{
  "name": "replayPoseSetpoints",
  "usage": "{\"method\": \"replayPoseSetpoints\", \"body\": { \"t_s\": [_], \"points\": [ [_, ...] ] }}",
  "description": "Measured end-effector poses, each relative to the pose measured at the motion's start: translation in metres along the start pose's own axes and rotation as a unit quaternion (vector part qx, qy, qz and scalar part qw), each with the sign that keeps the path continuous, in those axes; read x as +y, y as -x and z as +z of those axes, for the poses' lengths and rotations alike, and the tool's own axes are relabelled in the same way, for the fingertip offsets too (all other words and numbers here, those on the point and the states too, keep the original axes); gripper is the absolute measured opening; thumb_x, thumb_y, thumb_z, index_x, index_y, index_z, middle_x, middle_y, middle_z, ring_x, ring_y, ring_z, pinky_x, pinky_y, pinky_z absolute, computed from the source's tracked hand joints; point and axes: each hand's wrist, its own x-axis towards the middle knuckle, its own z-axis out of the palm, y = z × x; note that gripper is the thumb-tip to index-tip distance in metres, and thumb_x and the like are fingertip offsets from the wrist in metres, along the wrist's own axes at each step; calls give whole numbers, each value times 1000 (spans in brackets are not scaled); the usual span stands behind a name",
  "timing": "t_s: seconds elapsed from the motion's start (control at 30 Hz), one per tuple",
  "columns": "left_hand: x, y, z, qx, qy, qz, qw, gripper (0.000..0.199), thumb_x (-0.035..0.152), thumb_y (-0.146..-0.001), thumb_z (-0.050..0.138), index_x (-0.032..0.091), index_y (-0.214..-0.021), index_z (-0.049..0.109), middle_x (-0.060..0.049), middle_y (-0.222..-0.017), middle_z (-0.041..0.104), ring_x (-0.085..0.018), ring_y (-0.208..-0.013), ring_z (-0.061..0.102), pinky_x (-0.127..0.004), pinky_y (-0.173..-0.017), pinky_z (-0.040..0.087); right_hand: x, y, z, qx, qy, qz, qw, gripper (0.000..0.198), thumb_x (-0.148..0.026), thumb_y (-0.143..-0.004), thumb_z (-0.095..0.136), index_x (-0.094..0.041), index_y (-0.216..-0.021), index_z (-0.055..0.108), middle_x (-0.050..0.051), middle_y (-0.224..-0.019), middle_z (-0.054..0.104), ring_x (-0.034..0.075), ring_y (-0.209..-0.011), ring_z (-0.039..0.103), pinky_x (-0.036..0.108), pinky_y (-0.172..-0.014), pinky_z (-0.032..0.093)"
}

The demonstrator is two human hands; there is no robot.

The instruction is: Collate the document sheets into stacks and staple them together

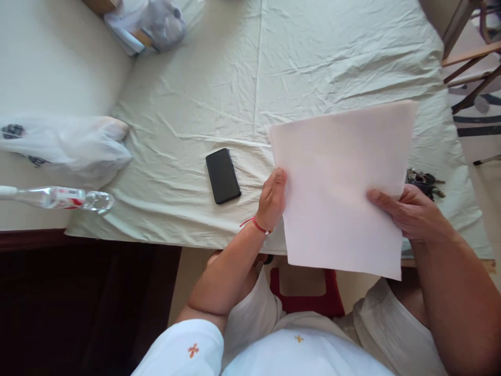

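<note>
A stack of white paper sheets is held up over the front edge of the table, its lower edge reaching past that edge. Against the stack's left side is my left hand, closed at the edge, with some fingers hidden. At the right side my right hand grips the sheets, thumb lying on top and the other fingers mostly out of sight. The top sheet looks blank. A black smartphone lies on the cloth to the left of my left hand.
Pale green cloth covers the table. Keys lie beyond my right hand. On the left are a plastic bottle on its side and a white plastic bag. Another bag sits farther back. A red stool shows below.
</note>
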Motion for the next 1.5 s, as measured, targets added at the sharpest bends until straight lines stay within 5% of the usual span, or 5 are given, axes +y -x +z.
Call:
{"method": "replayPoseSetpoints", "body": {
  "t_s": [0.2,0.47,0.93,1.3,1.5],
  "points": [
    [7,-4,-1,3,-126,93,988,60,70,-96,52,18,-123,66,-12,-138,63,-28,-141,51,-41,-122,38,4,0,0,-36,27,-5,999,32,-52,-72,89,-23,-77,79,1,-71,76,17,-55,71,22,-45,57],
    [17,-1,6,-146,67,79,984,46,58,-102,50,25,-128,69,-5,-133,68,-23,-133,59,-35,-112,49,2,0,0,-25,26,-5,999,34,-50,-66,93,-21,-77,79,3,-73,77,18,-56,72,22,-44,58],
    [18,10,5,-46,-161,62,984,55,72,-95,49,20,-93,67,-5,-87,66,-20,-88,61,-31,-84,48,0,-10,-1,37,-35,-73,996,37,-55,-70,90,-24,-86,78,1,-72,77,15,-52,69,22,-47,59],
    [4,6,9,-82,-51,-12,995,59,70,-95,55,19,-123,64,-11,-137,64,-25,-137,55,-36,-120,38,1,-7,0,44,26,-77,996,42,-62,-75,83,-24,-92,78,1,-72,77,14,-47,65,23,-45,57],
    [8,7,14,-57,86,-112,988,43,58,-96,62,18,-113,68,-8,-126,71,-26,-129,63,-39,-111,51,0,-9,1,40,31,-67,996,44,-62,-75,83,-24,-95,79,1,-74,77,14,-49,65,22,-45,56]
  ]
}}
